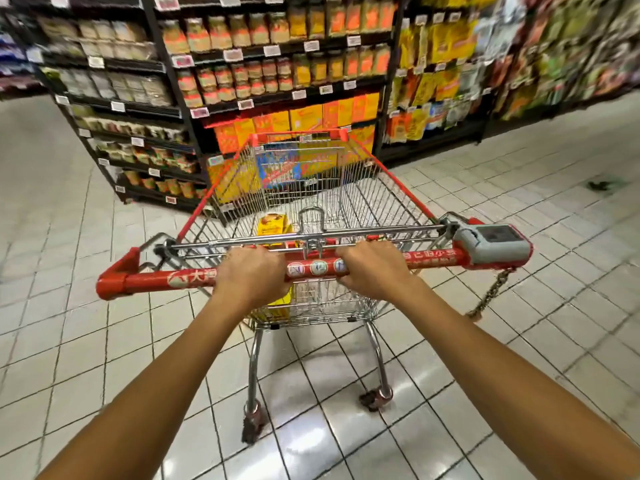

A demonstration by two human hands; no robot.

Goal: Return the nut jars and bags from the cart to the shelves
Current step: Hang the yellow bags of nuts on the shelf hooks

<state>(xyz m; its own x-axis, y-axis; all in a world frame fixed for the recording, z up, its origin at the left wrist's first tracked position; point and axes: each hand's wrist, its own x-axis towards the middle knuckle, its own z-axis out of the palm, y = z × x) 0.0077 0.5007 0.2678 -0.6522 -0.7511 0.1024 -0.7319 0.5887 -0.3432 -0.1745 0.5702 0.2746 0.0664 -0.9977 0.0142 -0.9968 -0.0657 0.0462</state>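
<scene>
Far left: shelves (131, 109), dark frames, rows of pale packets, white price tags on the edges. Blurred, labels unreadable.

Next bay right: jars (242, 81) with orange labels, several rows deep. Orange boxes (311, 117) stacked below them.

Centre: cart (381, 195), wire basket with red trim, on the tiled floor (52, 237). Its front is near the box bay. Red handle (156, 280) with white print runs across the near end.

Left hand (251, 277): clenched over the handle, left of centre, fingers wrapped round the bar.

Pack (273, 225): yellow, inside the basket at the handle end, left side. Shows through the wire above and below the left hand. Bag or jar, cannot tell.

Round stickers on the handle between the 2 hands.

Right hand (372, 268): grasping the handle right of centre, fingers curled under the bar.

Right end of handle: grey coin lock (495, 245), chain (491, 292) hanging from it.

Far right: yellow bags (433, 74) in rows on more shelving. Beyond them heavy blur.
</scene>
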